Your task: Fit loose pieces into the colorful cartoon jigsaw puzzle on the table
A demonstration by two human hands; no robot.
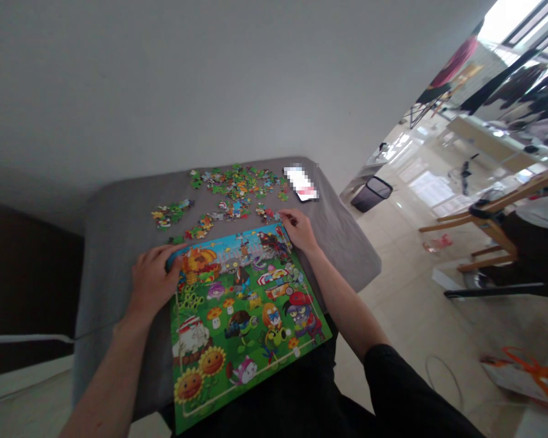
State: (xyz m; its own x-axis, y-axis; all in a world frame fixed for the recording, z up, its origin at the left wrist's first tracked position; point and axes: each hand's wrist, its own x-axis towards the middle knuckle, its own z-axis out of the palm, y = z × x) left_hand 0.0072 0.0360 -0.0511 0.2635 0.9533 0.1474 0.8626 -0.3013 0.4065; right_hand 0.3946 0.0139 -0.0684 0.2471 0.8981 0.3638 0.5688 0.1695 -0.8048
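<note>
A colourful cartoon puzzle board (251, 304) with plants and zombies lies over the near edge of the grey-covered table, tilted towards me and reaching over my lap. My left hand (155, 280) is closed on its upper left corner, thumb on the printed face. At the upper right corner, my right hand (298, 230) has its fingers curled together close to a small group of puzzle pieces (267, 213). What those fingers hold, if anything, is too small to make out. Beyond the board spreads a large heap of loose puzzle pieces (237, 179), with a smaller cluster (171, 213) to the left.
A phone (300, 184) with a lit screen lies at the table's back right. Behind the grey table (347, 243) rises a plain wall (210, 79). On the floor to the right stand a dark waste bin (371, 194) and a wooden chair (493, 243).
</note>
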